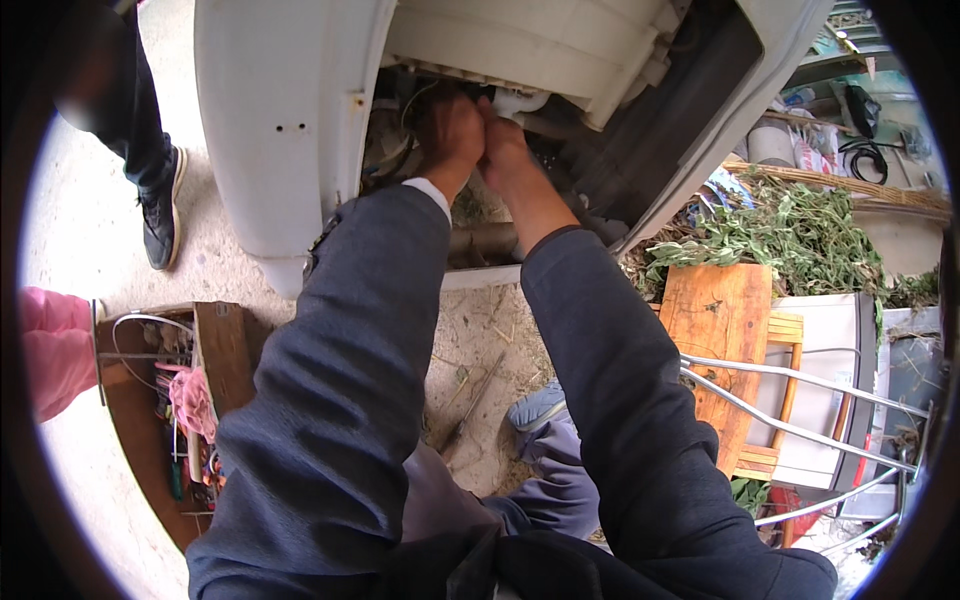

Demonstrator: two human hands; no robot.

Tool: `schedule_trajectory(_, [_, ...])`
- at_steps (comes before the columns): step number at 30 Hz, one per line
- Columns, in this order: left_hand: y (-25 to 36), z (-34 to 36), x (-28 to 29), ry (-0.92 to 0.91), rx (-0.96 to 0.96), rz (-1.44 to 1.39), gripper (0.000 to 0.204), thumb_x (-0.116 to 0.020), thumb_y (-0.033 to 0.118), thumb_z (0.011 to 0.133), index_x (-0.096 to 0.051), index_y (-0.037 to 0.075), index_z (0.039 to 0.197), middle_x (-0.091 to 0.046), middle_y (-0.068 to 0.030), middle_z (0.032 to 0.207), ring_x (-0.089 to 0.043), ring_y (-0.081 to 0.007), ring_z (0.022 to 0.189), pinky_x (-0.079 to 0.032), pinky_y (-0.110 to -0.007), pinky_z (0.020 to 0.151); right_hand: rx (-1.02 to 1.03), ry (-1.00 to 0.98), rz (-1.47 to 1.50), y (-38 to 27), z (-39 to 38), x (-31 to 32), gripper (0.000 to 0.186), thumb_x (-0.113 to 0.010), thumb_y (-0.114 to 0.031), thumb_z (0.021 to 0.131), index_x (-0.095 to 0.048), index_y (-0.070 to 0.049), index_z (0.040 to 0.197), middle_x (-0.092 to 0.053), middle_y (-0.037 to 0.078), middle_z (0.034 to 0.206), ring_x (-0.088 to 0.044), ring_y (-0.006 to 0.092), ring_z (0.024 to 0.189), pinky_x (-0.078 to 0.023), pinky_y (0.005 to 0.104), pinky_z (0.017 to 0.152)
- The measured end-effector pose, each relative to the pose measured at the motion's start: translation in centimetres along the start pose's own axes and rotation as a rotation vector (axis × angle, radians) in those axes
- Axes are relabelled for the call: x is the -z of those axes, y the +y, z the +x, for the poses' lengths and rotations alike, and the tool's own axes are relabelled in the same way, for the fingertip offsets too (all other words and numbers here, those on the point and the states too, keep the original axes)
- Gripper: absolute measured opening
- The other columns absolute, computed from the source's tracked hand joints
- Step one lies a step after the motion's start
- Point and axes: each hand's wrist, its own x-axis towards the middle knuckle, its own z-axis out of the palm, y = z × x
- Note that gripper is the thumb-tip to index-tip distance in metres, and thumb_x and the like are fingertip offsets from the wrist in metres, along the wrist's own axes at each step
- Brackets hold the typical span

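A white appliance housing (280, 130) with a cream plastic tub (520, 35) stands open at the top of the head view. Both hands reach inside its lower opening, side by side, near a white plastic fitting (522, 100) and thin wires. My left hand (450, 130) has curled fingers, their tips hidden in the dark interior. My right hand (500, 145) is closed beside it, against the lower part of the fitting; what either hand grips is hidden. A dark pipe (480, 245) runs below my wrists.
Another person's shoe (160, 225) is at upper left, pink-clad legs (55, 350) below. A wooden toolbox (135, 430) sits left. Right are cut plants (770, 230), a wooden board (710, 310), metal tubes (800, 390), clutter and coiled cable (865, 160). Concrete floor (470, 340) lies under me.
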Motion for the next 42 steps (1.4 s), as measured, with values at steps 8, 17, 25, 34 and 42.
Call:
schedule_trajectory(8, [0.3,-0.1,0.8,0.038,-0.054,0.024,0.031,-0.057,0.023,0.09,-0.056,-0.002,0.108,-0.065,-0.0293,0.101,-0.063,-0.048,0.094,-0.052,-0.055,0.078,-0.148,-0.129,0.142,-0.3,1.3,0.3,0.039,-0.06,-0.031,0.099,-0.056,0.001,0.122,-0.065,0.012,0.114,-0.063,0.0263,0.101,-0.053,0.0391,0.087])
schedule_trajectory(17, [0.3,-0.2,1.6,0.01,-0.003,0.01,0.026,-0.055,0.022,0.09,-0.062,0.001,0.102,-0.066,-0.028,0.102,-0.064,-0.0473,0.095,-0.052,-0.055,0.078,0.001,-0.031,0.274,1.3,1.5,-1.4,0.041,-0.063,-0.03,0.097,-0.056,0.003,0.121,-0.065,0.014,0.115,-0.063,0.0266,0.098,-0.052,0.0401,0.087])
schedule_trajectory(25, [-0.4,1.2,-0.5,0.062,0.052,-0.043,0.024,-0.054,0.019,0.087,-0.066,0.0,0.094,-0.066,-0.0285,0.097,-0.063,-0.0471,0.094,-0.051,-0.056,0.08,0.069,0.312,-0.032,0.6,2.6,-1.9,0.056,-0.074,-0.042,0.087,-0.064,0.008,0.11,-0.069,0.018,0.109,-0.066,0.0286,0.089,-0.053,0.0405,0.078])
schedule_trajectory(34, [-1.7,0.9,-0.4,0.139,-0.017,-0.005,0.026,-0.056,0.023,0.088,-0.067,0.0,0.092,-0.067,-0.0276,0.095,-0.065,-0.0455,0.089,-0.052,-0.053,0.078,0.674,0.162,-1.597,-3.0,-3.4,0.0,0.038,-0.067,-0.028,0.084,-0.064,-0.003,0.113,-0.067,0.019,0.11,-0.068,0.0336,0.095,-0.056,0.0437,0.068])
schedule_trajectory(42, [-2.3,1.5,-1.2,0.161,-0.12,0.051,0.021,-0.062,0.021,0.085,-0.068,0.004,0.095,-0.068,-0.0241,0.099,-0.066,-0.0419,0.094,-0.054,-0.05,0.078,1.398,-0.307,-1.984,-5.4,-1.1,2.6,0.044,-0.061,-0.011,0.081,-0.056,-0.011,0.125,-0.06,0.01,0.117,-0.068,0.0249,0.089,-0.058,0.0388,0.064])
